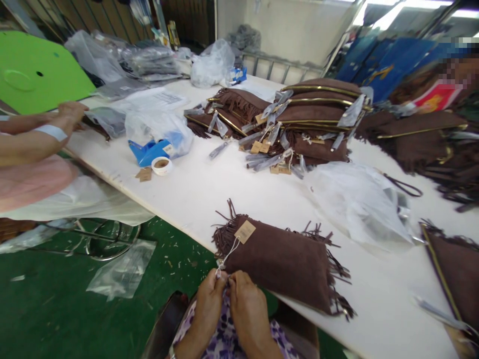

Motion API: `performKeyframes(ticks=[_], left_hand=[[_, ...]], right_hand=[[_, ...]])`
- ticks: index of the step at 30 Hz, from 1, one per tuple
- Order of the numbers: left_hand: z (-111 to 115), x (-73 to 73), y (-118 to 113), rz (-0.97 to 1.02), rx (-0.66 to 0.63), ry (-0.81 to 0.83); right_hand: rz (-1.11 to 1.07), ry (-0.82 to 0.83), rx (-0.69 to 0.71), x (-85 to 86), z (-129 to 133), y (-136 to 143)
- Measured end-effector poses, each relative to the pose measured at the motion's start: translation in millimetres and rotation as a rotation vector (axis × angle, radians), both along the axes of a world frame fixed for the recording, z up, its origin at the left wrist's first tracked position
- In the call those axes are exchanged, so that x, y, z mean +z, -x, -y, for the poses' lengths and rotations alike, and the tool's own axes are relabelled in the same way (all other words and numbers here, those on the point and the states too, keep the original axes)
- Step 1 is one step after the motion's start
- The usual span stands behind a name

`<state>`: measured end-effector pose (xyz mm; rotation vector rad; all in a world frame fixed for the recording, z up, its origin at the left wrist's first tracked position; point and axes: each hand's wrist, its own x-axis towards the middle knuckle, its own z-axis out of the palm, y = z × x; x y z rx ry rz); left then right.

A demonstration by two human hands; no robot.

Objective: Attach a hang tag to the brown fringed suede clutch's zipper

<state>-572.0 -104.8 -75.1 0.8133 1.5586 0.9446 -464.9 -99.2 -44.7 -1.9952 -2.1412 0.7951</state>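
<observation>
As both hands meet at lower centre, left hand (209, 294) and right hand (245, 296) pinching white tag string (227, 255), brown fringed bag (282, 259) just above on white table (194, 194), paper tag (245, 232) resting on it

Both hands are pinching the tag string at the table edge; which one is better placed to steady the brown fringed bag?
Probably the right hand: it sits directly beside the brown fringed bag, while the left hand is on the outer side by the string.

Near bag (284, 262): dark brown suede with fringe, tan paper tag (245, 232) on white string (228, 254). Table (194, 194) white; floor (56, 299) green. Far stack of bags (318, 119) brown with gold trim; tape holder (149, 151) at left blue.
</observation>
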Motion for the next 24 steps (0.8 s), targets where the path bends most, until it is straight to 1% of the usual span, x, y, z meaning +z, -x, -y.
performKeyframes(ticks=[7,10,14,19,22,24], left_hand=[[3,8.3,5,0.024,-0.105,0.017],[1,7.4,4,0.037,-0.106,0.029],[-2,-3.6,1,-0.031,-0.062,0.029],[-1,-21.8,0,-0.135,-0.060,0.044],[1,-26.5,-1,-0.139,-0.053,0.039],[2,-27.3,-1,-0.113,-0.043,0.040]], right_hand=[[0.061,0.023,0.013,2.0,-5,2],[0.093,0.026,0.019,0.6,-5,3],[0.137,0.034,0.024,-3.3,-5,5],[0.185,0.019,0.021,-6.5,-3,8],[0.175,-0.025,0.026,-9.0,1,8],[0.141,-0.042,0.002,-10.6,4,8]])
